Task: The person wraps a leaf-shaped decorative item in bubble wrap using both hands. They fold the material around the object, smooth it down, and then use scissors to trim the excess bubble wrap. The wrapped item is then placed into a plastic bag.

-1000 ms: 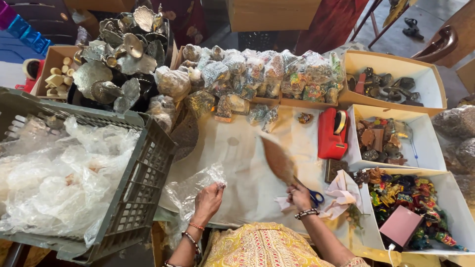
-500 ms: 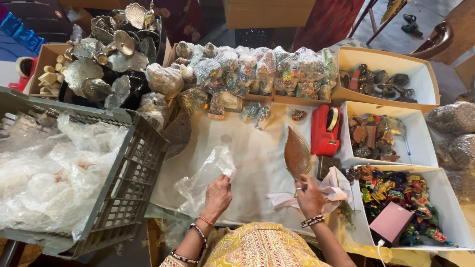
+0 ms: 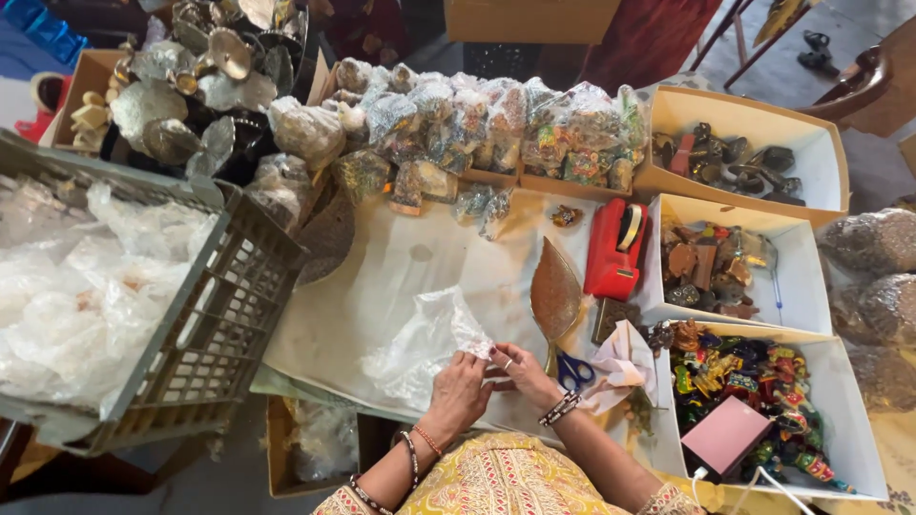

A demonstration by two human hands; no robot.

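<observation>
Crinkly clear plastic bag point(image 3: 425, 341) is lying on the bench point(image 3: 382, 277), both hands' fingers pinching its edge: left hand point(image 3: 460, 386), right hand point(image 3: 520, 367). Bronze leaf dish point(image 3: 555, 291) and blue scissors point(image 3: 572, 370) are sitting just beside them, red tape dispenser point(image 3: 614, 250) further back.

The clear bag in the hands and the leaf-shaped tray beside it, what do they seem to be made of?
The clear bag looks like thin plastic film: see-through, crinkled, with glossy white highlights. Both the left hand and the right hand pinch its edge. The leaf-shaped tray is probably metal with a brassy, textured finish; its dull golden sheen suggests this, though painted wood cannot be excluded.
</observation>
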